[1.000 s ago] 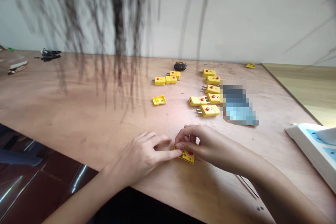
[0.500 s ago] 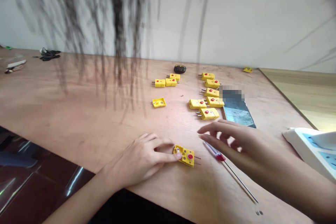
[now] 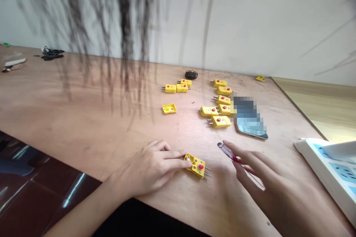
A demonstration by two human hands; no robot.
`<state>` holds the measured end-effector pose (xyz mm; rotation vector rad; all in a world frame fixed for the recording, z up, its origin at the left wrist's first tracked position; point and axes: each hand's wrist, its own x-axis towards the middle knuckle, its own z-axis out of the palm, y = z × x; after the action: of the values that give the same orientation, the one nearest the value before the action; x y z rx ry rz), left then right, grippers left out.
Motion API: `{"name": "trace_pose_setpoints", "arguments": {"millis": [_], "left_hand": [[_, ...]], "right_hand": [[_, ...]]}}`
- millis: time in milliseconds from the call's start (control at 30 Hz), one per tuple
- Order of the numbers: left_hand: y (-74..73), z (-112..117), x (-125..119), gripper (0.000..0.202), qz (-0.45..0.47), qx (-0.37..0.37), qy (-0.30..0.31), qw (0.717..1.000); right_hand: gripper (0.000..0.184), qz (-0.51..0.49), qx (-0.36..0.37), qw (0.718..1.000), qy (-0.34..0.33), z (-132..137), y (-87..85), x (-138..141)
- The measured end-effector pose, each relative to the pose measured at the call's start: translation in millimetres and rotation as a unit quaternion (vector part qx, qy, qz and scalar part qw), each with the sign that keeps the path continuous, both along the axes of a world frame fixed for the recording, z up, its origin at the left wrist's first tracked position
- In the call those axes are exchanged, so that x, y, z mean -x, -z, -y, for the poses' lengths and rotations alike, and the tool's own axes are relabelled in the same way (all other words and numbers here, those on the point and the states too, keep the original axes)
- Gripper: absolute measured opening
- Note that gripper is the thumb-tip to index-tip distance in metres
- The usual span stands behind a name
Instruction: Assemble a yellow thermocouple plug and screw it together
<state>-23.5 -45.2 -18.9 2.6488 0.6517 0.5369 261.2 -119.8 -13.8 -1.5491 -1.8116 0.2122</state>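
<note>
My left hand (image 3: 155,166) rests on the table with thumb and fingertips closed on the near end of a yellow two-pin plug (image 3: 195,165). The plug lies with its cover off, showing screws and a red round spot, its metal pins pointing right. My right hand (image 3: 258,172) pinches a screwdriver (image 3: 226,150) near its red collar, between thumb and fingers. Its clear handle points up and left, and its thin shaft runs back under the palm, partly hidden. A loose yellow plug cover (image 3: 169,109) lies farther off, inner side up.
Several closed yellow plugs (image 3: 221,122) stand in two groups toward the back. Beside them lies a phone (image 3: 251,133). A black oval case (image 3: 191,74) sits near the wall, a white power strip (image 3: 314,155) at the right, and a cable bundle (image 3: 51,53) at the far left.
My right hand has come down and back onto the screwdriver and closed on it; the screwdriver has turned and shifted slightly. My left hand still holds the open plug in place.
</note>
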Motion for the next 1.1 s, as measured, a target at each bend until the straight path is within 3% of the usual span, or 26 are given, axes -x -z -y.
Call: {"name": "trace_pose_setpoints", "arguments": {"millis": [100, 167, 300, 500, 1100], "left_hand": [[-0.6, 1, 1, 0.034, -0.011, 0.007, 0.002, 1.000], [-1.7, 1, 1, 0.034, -0.019, 0.014, 0.002, 1.000], [-3.8, 1, 0, 0.036, -0.019, 0.028, 0.003, 0.999], [-2.9, 1, -1, 0.033, 0.001, 0.011, 0.010, 1.000], [-4.1, 0, 0, 0.034, -0.001, 0.013, 0.018, 1.000]], "right_hand": [[0.044, -0.147, -0.031, 0.989, -0.003, -7, -21.6, 26], [0.051, -0.280, -0.067, 0.958, -0.005, -12, -28.9, 47], [0.058, -0.381, -0.093, 0.920, -0.027, -23, -23.4, 78], [0.056, -0.375, -0.101, 0.920, -0.048, -30, -8.0, 83], [0.057, -0.350, -0.079, 0.931, -0.068, -28, -6.2, 80]]}}
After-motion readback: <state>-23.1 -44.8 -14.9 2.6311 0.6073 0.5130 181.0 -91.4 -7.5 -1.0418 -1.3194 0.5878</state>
